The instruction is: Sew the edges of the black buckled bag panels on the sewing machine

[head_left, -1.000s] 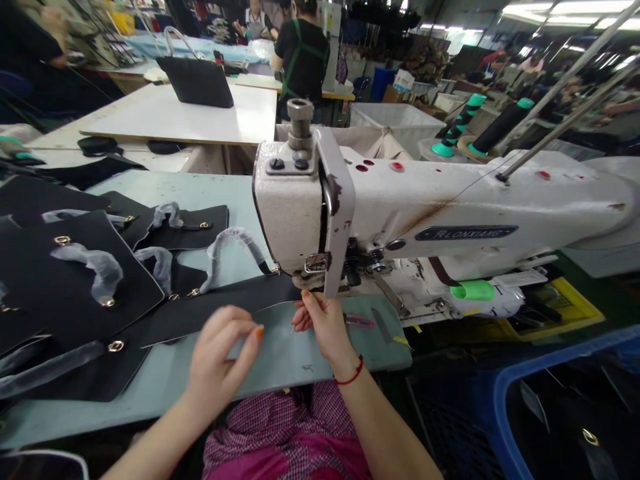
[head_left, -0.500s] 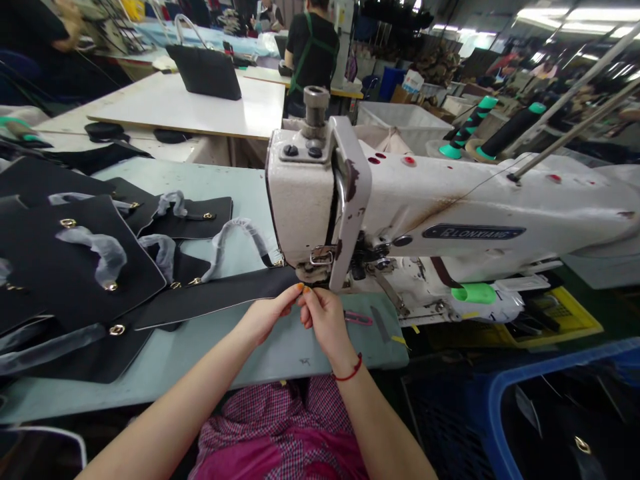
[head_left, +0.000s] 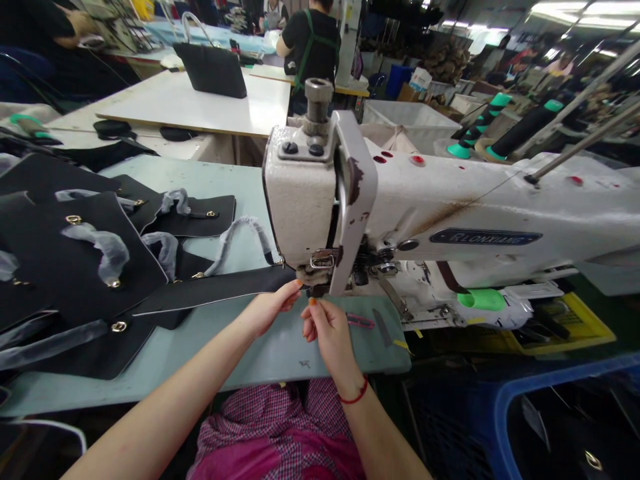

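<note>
At the head of the white sewing machine (head_left: 300, 193), a long black panel (head_left: 215, 291) with a pale edge lies with its right end under the presser area. My left hand (head_left: 273, 312) pinches that end, thumb on top, just left of the needle area. A clear-wrapped handle (head_left: 243, 225) with gold fittings arches from the panel's far side. My right hand (head_left: 327, 328) is closed in a pinch slightly nearer to me, a small gap from the left; whatever its fingertips hold is too small to make out. The needle is hidden.
Several black panels (head_left: 100, 267) with wrapped handles are piled on the left of the pale green table (head_left: 210, 360). Pink-handled snips (head_left: 360, 321) lie right of my hand. A blue crate (head_left: 500, 400) stands low at right. A co-worker (head_left: 315, 53) stands beyond the white table (head_left: 165, 107).
My right hand has drawn away from the left, toward me and slightly right, opening a gap between them. The left hand stays at the panel's end. The view has shifted slightly.
</note>
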A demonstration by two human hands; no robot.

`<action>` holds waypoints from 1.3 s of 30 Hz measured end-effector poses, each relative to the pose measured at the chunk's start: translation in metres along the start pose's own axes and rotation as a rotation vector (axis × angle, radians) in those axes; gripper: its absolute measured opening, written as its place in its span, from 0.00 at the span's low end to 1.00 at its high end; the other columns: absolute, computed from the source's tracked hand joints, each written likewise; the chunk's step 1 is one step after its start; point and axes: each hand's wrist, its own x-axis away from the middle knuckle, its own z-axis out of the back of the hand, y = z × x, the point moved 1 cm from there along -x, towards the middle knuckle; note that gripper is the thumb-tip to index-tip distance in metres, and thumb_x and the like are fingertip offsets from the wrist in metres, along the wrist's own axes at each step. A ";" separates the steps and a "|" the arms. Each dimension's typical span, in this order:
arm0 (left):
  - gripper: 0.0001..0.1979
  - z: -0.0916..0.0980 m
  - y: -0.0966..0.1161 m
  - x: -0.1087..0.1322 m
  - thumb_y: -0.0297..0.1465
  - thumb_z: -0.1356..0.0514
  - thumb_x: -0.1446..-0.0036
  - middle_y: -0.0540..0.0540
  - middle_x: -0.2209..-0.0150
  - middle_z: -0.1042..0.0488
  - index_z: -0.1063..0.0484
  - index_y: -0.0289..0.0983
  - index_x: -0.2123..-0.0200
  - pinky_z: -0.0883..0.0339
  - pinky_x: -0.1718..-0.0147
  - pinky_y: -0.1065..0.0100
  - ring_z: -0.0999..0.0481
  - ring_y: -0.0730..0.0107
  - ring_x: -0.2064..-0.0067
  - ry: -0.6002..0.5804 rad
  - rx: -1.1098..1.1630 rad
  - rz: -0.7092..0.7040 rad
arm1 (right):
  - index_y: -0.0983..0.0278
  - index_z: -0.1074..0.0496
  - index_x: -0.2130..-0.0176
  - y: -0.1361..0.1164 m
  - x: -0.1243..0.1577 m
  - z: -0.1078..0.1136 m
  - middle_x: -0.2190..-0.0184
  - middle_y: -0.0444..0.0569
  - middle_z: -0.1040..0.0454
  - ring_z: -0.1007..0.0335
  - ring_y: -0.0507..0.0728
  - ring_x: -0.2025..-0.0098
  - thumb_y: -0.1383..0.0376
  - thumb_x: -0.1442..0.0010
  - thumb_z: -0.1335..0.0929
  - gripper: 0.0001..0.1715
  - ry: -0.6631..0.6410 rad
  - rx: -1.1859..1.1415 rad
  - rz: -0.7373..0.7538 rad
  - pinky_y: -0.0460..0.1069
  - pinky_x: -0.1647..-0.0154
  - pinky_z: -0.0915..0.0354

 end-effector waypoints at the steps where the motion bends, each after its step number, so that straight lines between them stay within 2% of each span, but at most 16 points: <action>1: 0.20 -0.001 0.002 0.000 0.47 0.32 0.63 0.46 0.78 0.27 0.26 0.36 0.79 0.38 0.72 0.67 0.29 0.64 0.71 -0.027 0.017 -0.017 | 0.67 0.30 0.73 0.001 0.002 0.001 0.84 0.42 0.34 0.40 0.46 0.83 0.51 0.37 0.36 0.24 0.001 0.000 -0.013 0.40 0.81 0.42; 4: 0.17 -0.004 0.007 -0.001 0.44 0.33 0.62 0.50 0.81 0.33 0.29 0.36 0.80 0.43 0.75 0.69 0.34 0.69 0.75 -0.100 0.074 -0.038 | 0.67 0.30 0.73 0.004 0.008 0.002 0.85 0.42 0.34 0.40 0.46 0.83 0.51 0.37 0.36 0.24 -0.016 0.003 -0.039 0.40 0.81 0.42; 11: 0.19 -0.008 0.007 -0.004 0.43 0.34 0.59 0.55 0.82 0.41 0.36 0.37 0.83 0.51 0.79 0.71 0.46 0.77 0.79 -0.131 0.141 -0.071 | 0.67 0.30 0.74 0.010 0.017 -0.003 0.85 0.41 0.35 0.42 0.46 0.84 0.52 0.36 0.37 0.24 -0.082 0.009 -0.056 0.40 0.81 0.43; 14: 0.19 -0.012 0.004 0.000 0.44 0.33 0.59 0.52 0.80 0.34 0.34 0.36 0.83 0.46 0.78 0.71 0.39 0.75 0.77 -0.044 0.172 -0.058 | 0.67 0.30 0.74 0.012 0.019 -0.003 0.85 0.42 0.35 0.42 0.46 0.84 0.51 0.36 0.37 0.25 -0.101 0.006 -0.057 0.41 0.82 0.44; 17: 0.18 -0.017 -0.001 0.004 0.45 0.33 0.59 0.46 0.77 0.27 0.29 0.36 0.81 0.40 0.74 0.69 0.30 0.67 0.72 0.084 0.170 -0.022 | 0.67 0.30 0.74 0.015 0.021 -0.003 0.85 0.42 0.35 0.42 0.46 0.84 0.50 0.36 0.37 0.26 -0.110 0.008 -0.061 0.41 0.81 0.44; 19: 0.18 -0.021 -0.005 0.005 0.46 0.33 0.59 0.45 0.76 0.25 0.28 0.36 0.80 0.38 0.72 0.68 0.28 0.65 0.70 0.138 0.192 -0.016 | 0.66 0.30 0.74 0.016 0.022 -0.002 0.85 0.42 0.35 0.42 0.46 0.84 0.50 0.36 0.37 0.26 -0.109 0.005 -0.066 0.41 0.81 0.44; 25: 0.17 -0.038 -0.014 0.013 0.46 0.35 0.55 0.47 0.70 0.22 0.24 0.37 0.74 0.36 0.67 0.70 0.27 0.67 0.67 0.219 0.317 0.004 | 0.67 0.30 0.74 0.019 0.024 -0.001 0.86 0.42 0.35 0.42 0.47 0.84 0.50 0.37 0.37 0.26 -0.106 0.005 -0.086 0.41 0.82 0.44; 28: 0.21 -0.044 -0.018 0.021 0.50 0.39 0.50 0.46 0.68 0.21 0.23 0.37 0.70 0.35 0.64 0.68 0.25 0.63 0.63 0.291 0.215 0.024 | 0.66 0.32 0.75 0.023 0.025 0.001 0.86 0.42 0.35 0.42 0.47 0.84 0.50 0.37 0.37 0.25 -0.096 0.006 -0.085 0.42 0.82 0.44; 33: 0.29 -0.053 -0.019 0.025 0.56 0.47 0.47 0.44 0.72 0.22 0.23 0.36 0.67 0.35 0.68 0.66 0.23 0.57 0.65 0.314 0.041 0.048 | 0.65 0.34 0.76 0.024 0.024 0.010 0.85 0.42 0.36 0.43 0.48 0.83 0.50 0.36 0.38 0.26 -0.032 0.042 -0.058 0.43 0.80 0.45; 37: 0.28 -0.061 -0.020 0.025 0.56 0.47 0.46 0.44 0.69 0.23 0.24 0.37 0.67 0.36 0.68 0.67 0.26 0.61 0.66 0.363 0.173 0.032 | 0.65 0.30 0.71 0.019 0.019 0.018 0.81 0.43 0.34 0.40 0.49 0.79 0.53 0.35 0.38 0.22 0.049 0.120 0.033 0.43 0.77 0.42; 39: 0.25 -0.062 -0.023 0.038 0.54 0.45 0.45 0.46 0.71 0.26 0.26 0.37 0.69 0.37 0.69 0.68 0.29 0.64 0.68 0.397 0.235 -0.027 | 0.65 0.28 0.66 0.016 0.015 0.019 0.75 0.46 0.29 0.34 0.51 0.73 0.54 0.35 0.37 0.18 0.093 0.171 0.085 0.44 0.73 0.38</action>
